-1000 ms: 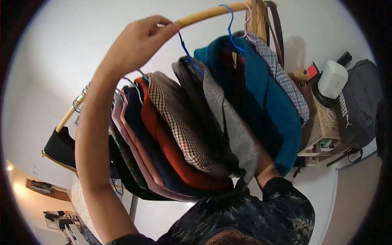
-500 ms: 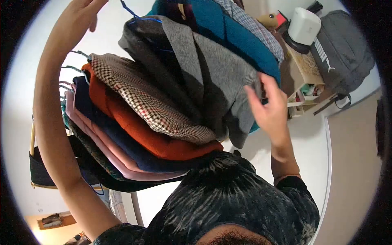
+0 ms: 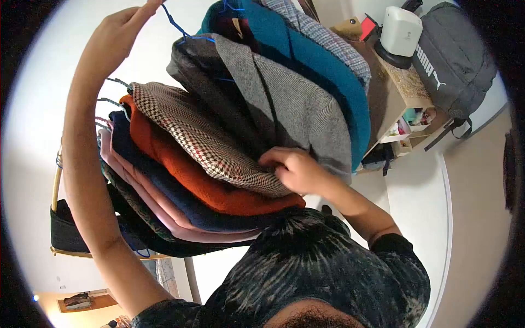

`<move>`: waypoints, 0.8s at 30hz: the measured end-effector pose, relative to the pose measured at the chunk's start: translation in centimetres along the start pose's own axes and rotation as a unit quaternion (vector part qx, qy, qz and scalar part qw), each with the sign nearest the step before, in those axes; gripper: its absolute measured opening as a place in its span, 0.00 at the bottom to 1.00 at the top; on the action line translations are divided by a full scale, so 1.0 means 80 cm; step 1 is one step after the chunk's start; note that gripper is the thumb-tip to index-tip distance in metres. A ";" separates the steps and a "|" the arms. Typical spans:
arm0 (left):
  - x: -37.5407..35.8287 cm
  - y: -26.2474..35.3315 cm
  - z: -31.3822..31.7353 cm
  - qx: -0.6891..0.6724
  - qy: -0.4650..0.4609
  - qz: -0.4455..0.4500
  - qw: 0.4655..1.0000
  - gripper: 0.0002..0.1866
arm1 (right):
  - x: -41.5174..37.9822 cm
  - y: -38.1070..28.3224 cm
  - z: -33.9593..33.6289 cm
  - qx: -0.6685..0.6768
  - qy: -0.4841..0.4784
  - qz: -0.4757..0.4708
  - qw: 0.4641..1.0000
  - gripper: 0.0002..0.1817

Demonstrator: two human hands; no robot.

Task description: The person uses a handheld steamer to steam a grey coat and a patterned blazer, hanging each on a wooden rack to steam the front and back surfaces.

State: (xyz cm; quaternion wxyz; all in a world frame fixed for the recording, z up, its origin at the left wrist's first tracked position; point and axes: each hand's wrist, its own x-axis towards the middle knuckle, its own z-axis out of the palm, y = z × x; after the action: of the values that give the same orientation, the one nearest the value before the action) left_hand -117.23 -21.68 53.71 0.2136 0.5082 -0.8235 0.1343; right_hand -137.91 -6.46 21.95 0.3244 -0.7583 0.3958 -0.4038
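A grey blazer (image 3: pixel 306 104) hangs on a blue hanger (image 3: pixel 178 26), its front towards me. High up, the fingers of my left hand (image 3: pixel 123 33) close at the hanger's hook, partly cut off by the frame's upper edge. My right hand (image 3: pixel 301 170) is curled at the blazer's lower front edge, its fingertips partly hidden in the dark fold. Just left of that hand hangs a houndstooth coat (image 3: pixel 202 136). Behind the blazer is a teal coat (image 3: pixel 306 60), with a checked garment (image 3: pixel 328 33) beyond it.
Rust-orange (image 3: pixel 180 169), navy (image 3: pixel 158 177) and pink (image 3: pixel 169 218) garments hang at the left on a rack (image 3: pixel 56 186). A shelf unit (image 3: pixel 404 87) at the right carries a white device (image 3: pixel 401 31). Beside it hangs a black backpack (image 3: pixel 456 54).
My right hand has moved left from the blazer's outer side to its front edge, fingers now curled. The blazer lies flatter and more spread. My left hand appears slightly further right.
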 end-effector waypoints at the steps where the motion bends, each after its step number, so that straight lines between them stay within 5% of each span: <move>1: -0.003 0.001 0.001 0.005 0.004 -0.010 1.000 0.26 | 0.014 0.052 0.023 0.114 -0.097 0.127 0.981 0.23; 3: 0.006 -0.023 0.012 0.005 0.061 0.077 0.995 0.28 | 0.028 0.147 0.075 0.208 -0.179 0.156 0.949 0.27; 9: -0.012 0.006 -0.001 0.037 0.047 0.042 0.997 0.31 | 0.071 0.190 0.114 -0.014 -0.035 0.317 0.948 0.29; 11: -0.014 0.018 -0.006 0.038 0.021 0.009 0.999 0.31 | 0.084 0.233 0.148 -0.037 0.027 0.100 0.994 0.31; 14: -0.017 0.020 -0.007 0.010 0.026 0.023 0.999 0.31 | 0.124 0.106 0.112 0.116 -0.042 0.036 0.992 0.30; 16: -0.017 0.017 -0.008 0.000 0.031 0.030 0.999 0.30 | 0.154 0.026 0.073 0.200 0.068 -0.077 0.974 0.28; 21: -0.016 0.023 -0.018 -0.024 0.006 -0.049 0.998 0.25 | 0.244 -0.110 -0.004 0.306 0.135 -0.206 0.919 0.29; 23: -0.023 0.023 -0.023 -0.048 -0.003 -0.004 0.999 0.22 | 0.279 -0.131 -0.017 0.329 0.191 -0.216 0.899 0.34; 24: -0.030 0.021 -0.023 -0.017 0.025 0.116 0.993 0.20 | 0.295 -0.130 -0.029 0.321 0.191 -0.201 0.906 0.36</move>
State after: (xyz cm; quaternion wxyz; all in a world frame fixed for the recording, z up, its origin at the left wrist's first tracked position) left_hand -117.43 -18.27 54.15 0.2259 0.4021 -0.8734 0.1568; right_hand -127.93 -22.30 39.86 0.3804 -0.5850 0.1385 -0.7028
